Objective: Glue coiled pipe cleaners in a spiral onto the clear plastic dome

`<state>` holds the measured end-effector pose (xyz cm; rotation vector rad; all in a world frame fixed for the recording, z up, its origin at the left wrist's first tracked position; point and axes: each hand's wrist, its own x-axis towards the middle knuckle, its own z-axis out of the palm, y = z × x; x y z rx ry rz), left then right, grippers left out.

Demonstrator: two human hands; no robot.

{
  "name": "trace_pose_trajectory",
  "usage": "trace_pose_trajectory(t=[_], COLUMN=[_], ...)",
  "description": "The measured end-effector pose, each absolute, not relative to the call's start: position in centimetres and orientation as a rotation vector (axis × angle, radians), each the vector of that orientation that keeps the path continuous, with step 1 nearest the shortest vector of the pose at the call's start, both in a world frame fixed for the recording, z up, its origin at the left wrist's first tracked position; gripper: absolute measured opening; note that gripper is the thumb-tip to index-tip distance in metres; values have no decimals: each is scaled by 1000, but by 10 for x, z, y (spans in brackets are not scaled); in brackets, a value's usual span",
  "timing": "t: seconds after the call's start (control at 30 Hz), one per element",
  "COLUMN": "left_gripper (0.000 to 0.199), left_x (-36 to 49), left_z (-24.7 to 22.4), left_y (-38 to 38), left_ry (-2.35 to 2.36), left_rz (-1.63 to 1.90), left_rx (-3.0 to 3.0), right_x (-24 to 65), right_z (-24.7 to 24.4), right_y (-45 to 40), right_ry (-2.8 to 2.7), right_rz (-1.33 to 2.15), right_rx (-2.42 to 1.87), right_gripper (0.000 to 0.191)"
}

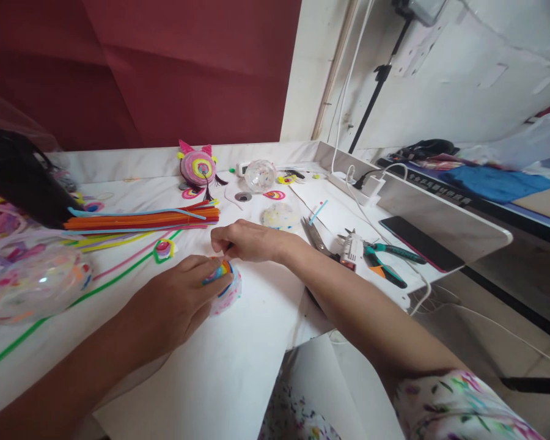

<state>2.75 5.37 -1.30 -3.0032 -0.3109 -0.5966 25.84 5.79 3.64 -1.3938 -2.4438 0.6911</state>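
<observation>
My left hand (183,296) is closed around a small clear ball (229,299) with pink and coloured specks inside. Coiled rainbow pipe cleaner (223,269) covers the ball's upper side, partly hidden by the fingers. At the ball's far edge my right hand (247,240) is curled with its fingertips pinched together; what they grip is hidden. The ball is over white paper (211,366) on the table. To the left of it lie a green pipe cleaner (114,278) and a small coiled piece (164,250) with a green outline.
A bundle of orange pipe cleaners (142,220) lies left, near a speckled clear ball (36,284). Behind stands a pink coiled figure (199,166). Scissors (318,237), a glue gun (349,249), pliers (387,269) and a phone (421,243) lie right.
</observation>
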Motion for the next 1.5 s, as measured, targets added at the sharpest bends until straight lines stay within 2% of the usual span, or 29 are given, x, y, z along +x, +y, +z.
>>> trace_pose_trajectory(t=[0.23, 0.5, 0.63, 0.7, 0.9, 1.1, 1.5], left_gripper=[43, 40, 39, 40, 39, 42, 39], left_x=[29, 30, 29, 28, 28, 28, 28], left_z=[-10, -16, -17, -17, -19, -20, -21], left_y=[52, 57, 57, 57, 56, 56, 56], left_ry=[-343, -279, -261, -253, -245, -286, -298], left_rz=[-512, -560, -563, -575, -586, -595, -652], left_rx=[-2982, -2948, -2929, -2920, -2907, -2908, -2965], right_x=[263, 267, 264, 261, 252, 242, 232], right_z=[21, 19, 18, 15, 4, 5, 15], right_y=[63, 50, 40, 37, 28, 11, -3], right_ry=[-2379, -2291, -2292, -2307, -2271, -2228, -2305], right_rz=[624, 339, 191, 235, 352, 351, 285], right_rx=[-1362, -1503, -1655, -1661, -1668, -1728, -1801], right_gripper=[24, 24, 14, 10, 15, 27, 27])
